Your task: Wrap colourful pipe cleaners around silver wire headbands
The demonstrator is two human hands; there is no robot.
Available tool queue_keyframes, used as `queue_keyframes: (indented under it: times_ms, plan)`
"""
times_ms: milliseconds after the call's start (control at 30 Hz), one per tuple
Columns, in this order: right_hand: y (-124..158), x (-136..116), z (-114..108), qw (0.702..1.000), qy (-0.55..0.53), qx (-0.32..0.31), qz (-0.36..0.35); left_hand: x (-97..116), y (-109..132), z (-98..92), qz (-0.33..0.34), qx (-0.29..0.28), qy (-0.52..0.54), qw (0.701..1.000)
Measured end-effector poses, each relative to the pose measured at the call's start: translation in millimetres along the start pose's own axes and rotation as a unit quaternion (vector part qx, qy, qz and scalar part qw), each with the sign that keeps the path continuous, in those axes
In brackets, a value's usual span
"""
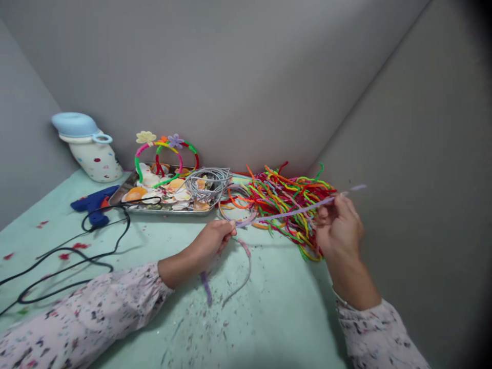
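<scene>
The left hand (212, 240) has its thumb and finger pinched together on a purple fuzzy stick (294, 211). The right hand (343, 228) pinches the same stick farther right, and a bit pokes out past its fingers. Its other fingers are curled in loosely. The stick is pulled straight between the hands, in front of the pile of fuzzy sticks (286, 197). Under the left hand, a gray wire (249, 269) with a pink fuzzy part bends toward the near side. I cannot tell if the left fingers hold it too.
</scene>
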State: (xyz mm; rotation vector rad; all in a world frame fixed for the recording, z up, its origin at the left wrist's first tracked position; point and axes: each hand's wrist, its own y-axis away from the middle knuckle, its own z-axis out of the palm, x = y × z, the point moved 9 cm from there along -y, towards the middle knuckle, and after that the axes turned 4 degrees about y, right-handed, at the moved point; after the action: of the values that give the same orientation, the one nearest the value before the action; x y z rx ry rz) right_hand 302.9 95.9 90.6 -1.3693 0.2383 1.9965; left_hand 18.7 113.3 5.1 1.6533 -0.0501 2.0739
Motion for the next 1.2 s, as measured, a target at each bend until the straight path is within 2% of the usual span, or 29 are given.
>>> queue_keyframes:
  times_ms: [100,167,300,467,600,800,900,1067,1200]
  plan:
    - [18.4,30.8,18.6,0.996,0.006,-0.060,0.069,-2.3,-4.2,-2.8,0.030,0.012,0.004,0.999]
    - [41.5,57.7,38.9,0.982,0.023,-0.142,0.126,-3.7,-5.5,-4.4,0.044,0.019,0.004,0.999]
    - [86.0,98.5,59.7,0.952,0.068,-0.238,0.180,-6.8,-4.4,-3.4,0.062,0.014,-0.025,0.998]
    - [111.5,100.2,72.2,0.920,0.165,-0.329,0.132,-8.4,0.3,7.0,0.097,-0.026,-0.110,0.989]
    - [115.8,95.4,75.3,0.910,0.187,-0.350,0.120,-9.3,1.0,9.9,0.108,-0.035,-0.145,0.983]
    - [101.0,109.4,55.9,0.940,0.137,-0.274,0.147,-9.5,4.3,10.9,0.109,-0.026,-0.177,0.978]
    - [96.7,112.6,52.9,0.942,0.132,-0.273,0.146,-5.2,16.0,20.9,0.143,-0.025,-0.290,0.946]
    - [97.3,111.0,54.4,0.932,0.173,-0.284,0.147,-11.2,41.3,49.6,0.187,-0.079,-0.491,0.847]
    - [99.3,110.6,56.4,0.919,0.212,-0.303,0.136,-20.0,49.7,51.4,0.174,-0.060,-0.585,0.790]
